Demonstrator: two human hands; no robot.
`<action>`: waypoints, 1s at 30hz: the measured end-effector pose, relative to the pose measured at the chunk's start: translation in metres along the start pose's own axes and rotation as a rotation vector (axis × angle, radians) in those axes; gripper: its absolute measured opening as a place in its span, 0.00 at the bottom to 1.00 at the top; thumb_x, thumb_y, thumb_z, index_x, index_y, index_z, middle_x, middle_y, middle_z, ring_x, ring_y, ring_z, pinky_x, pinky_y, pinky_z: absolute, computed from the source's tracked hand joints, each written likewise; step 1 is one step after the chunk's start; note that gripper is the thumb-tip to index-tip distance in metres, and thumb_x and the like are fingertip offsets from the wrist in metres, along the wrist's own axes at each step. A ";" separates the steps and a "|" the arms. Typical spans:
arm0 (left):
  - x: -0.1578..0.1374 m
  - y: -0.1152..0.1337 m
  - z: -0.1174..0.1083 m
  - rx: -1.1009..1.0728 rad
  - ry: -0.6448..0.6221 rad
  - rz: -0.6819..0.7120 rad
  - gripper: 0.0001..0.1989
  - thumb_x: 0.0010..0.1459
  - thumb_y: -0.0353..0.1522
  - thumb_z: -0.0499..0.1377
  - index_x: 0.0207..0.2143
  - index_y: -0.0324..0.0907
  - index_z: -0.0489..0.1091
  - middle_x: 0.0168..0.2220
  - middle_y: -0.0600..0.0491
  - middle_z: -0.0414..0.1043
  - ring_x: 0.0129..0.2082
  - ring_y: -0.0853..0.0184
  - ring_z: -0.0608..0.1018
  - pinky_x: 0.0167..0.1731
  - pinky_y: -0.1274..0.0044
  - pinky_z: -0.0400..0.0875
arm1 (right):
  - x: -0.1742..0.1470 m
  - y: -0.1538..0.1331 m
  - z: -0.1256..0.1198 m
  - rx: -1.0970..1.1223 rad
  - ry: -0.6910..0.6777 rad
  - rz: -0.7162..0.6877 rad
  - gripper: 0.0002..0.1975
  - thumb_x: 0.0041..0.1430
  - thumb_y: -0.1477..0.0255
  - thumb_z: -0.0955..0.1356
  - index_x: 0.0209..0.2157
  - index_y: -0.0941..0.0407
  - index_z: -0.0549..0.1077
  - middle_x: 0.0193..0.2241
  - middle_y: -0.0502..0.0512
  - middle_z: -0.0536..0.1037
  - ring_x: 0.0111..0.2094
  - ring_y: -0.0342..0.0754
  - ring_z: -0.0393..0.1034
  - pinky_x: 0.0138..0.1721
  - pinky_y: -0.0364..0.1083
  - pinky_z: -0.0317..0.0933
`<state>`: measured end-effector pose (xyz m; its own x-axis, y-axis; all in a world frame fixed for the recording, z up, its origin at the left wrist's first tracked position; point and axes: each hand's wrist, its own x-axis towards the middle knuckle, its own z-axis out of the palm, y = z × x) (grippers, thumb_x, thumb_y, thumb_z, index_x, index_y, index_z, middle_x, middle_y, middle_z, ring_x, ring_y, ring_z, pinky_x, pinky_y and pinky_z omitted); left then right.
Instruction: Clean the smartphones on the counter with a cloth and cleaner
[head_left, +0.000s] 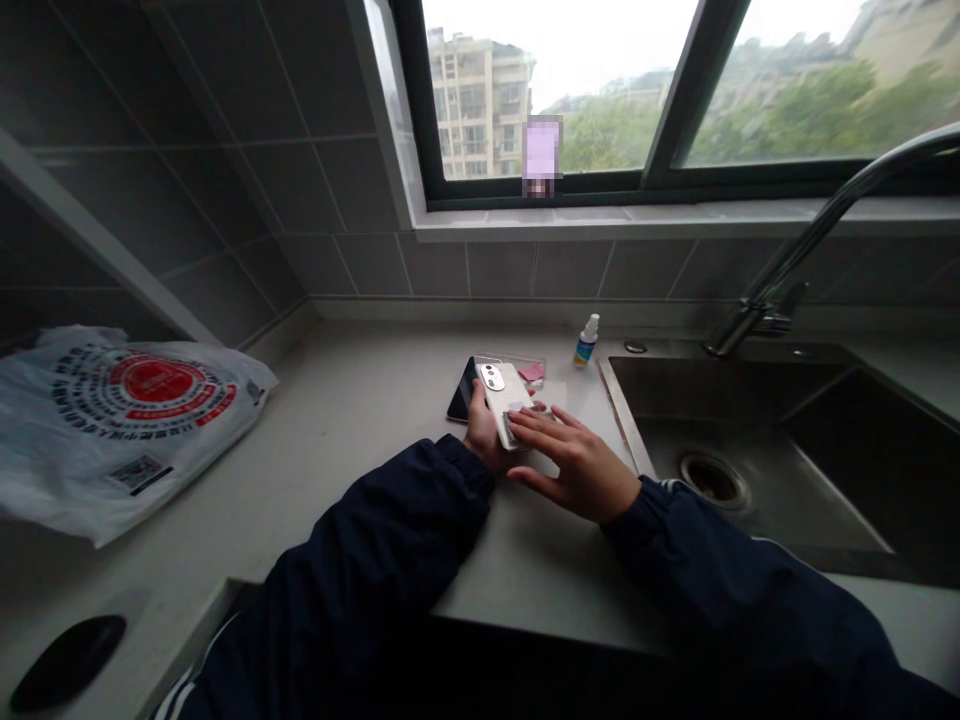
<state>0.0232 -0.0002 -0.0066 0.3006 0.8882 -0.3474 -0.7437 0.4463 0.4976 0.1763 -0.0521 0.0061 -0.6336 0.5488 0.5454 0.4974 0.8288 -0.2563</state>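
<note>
My left hand (481, 432) is closed round the edges of a white smartphone (506, 385), its back and oval camera block facing up. Across the lower part of that back lie the stretched fingers of my right hand (581, 465), thumb held apart. Whether something thin is under those fingertips, I cannot tell. Just behind, a dark-screened flat device (460, 390) rests on the counter, partly covered by the phone. A clear case-like piece with a pink patch (532, 372) shows beyond the phone. A small white-capped bottle (586, 343) stands farther back, right of the phone.
To the right is a steel sink (780, 450) with a curved faucet (814, 225). A printed plastic bag (142, 410) lies on the pale countertop (352, 430) at left. A dark oval object (69, 660) is near the lower left corner. The window (555, 90) is behind the counter.
</note>
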 end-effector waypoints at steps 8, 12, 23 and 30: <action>-0.002 0.002 -0.003 0.082 0.006 -0.028 0.48 0.62 0.61 0.33 0.54 0.30 0.69 0.35 0.35 0.78 0.32 0.50 0.81 0.41 0.60 0.74 | 0.000 -0.003 0.003 0.094 -0.011 -0.110 0.32 0.61 0.61 0.74 0.63 0.54 0.69 0.60 0.63 0.74 0.63 0.60 0.67 0.63 0.64 0.63; -0.002 0.000 -0.003 0.035 0.009 -0.013 0.46 0.61 0.63 0.36 0.57 0.33 0.66 0.38 0.36 0.78 0.32 0.50 0.81 0.41 0.57 0.74 | 0.000 0.001 0.007 0.066 0.074 -0.103 0.21 0.64 0.70 0.71 0.59 0.52 0.73 0.57 0.59 0.78 0.60 0.56 0.72 0.61 0.60 0.67; -0.007 0.001 -0.001 0.024 -0.080 -0.053 0.39 0.62 0.61 0.40 0.48 0.36 0.66 0.43 0.34 0.78 0.40 0.44 0.82 0.45 0.52 0.73 | 0.000 -0.002 0.003 0.113 0.015 0.062 0.30 0.66 0.65 0.70 0.66 0.56 0.65 0.65 0.65 0.68 0.65 0.58 0.65 0.64 0.59 0.65; -0.007 -0.001 -0.002 0.044 -0.178 -0.103 0.38 0.62 0.61 0.43 0.40 0.35 0.72 0.41 0.33 0.78 0.44 0.46 0.81 0.50 0.56 0.73 | 0.000 0.002 0.007 0.164 0.043 0.121 0.33 0.67 0.66 0.69 0.70 0.54 0.59 0.68 0.63 0.63 0.69 0.59 0.57 0.67 0.63 0.59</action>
<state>0.0206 -0.0073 -0.0063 0.4771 0.8412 -0.2544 -0.6782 0.5365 0.5022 0.1732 -0.0497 0.0001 -0.5473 0.6435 0.5351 0.4629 0.7654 -0.4471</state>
